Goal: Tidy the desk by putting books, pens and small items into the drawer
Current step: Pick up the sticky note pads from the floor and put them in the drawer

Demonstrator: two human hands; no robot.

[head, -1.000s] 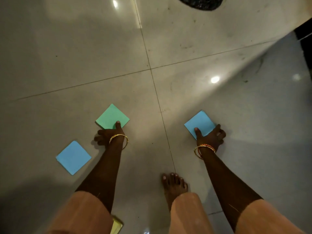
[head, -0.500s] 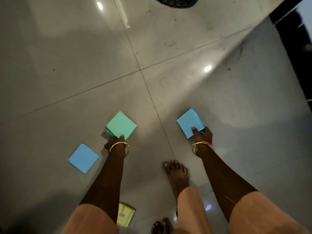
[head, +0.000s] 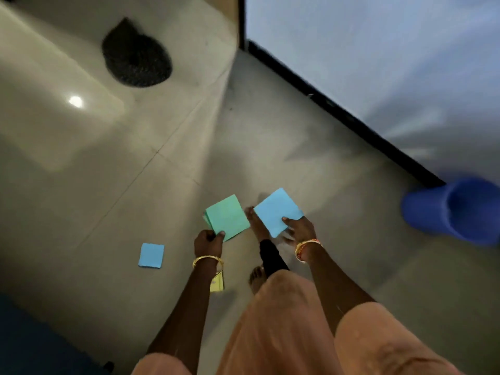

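Left hand (head: 208, 243): grip clamped on the near corner of a green note pad (head: 227, 216), thumb on top, fingers curled beneath. The pad extends forward of the grip, held above the floor (head: 108, 171), its square face upward and one corner pointing away from the person. Right hand (head: 299, 230): grip pinching the near edge of a blue note pad (head: 277, 211), which likewise projects forward and leftward, tilted diamond-wise. The two pads lie side by side, just apart. A second blue pad (head: 151, 255) lies flat on the floor left of the left hand. A yellow pad (head: 217, 285) shows partly behind the left wrist. A blue bucket (head: 454, 209) stands at right; a dark mat (head: 136, 60) lies far ahead.
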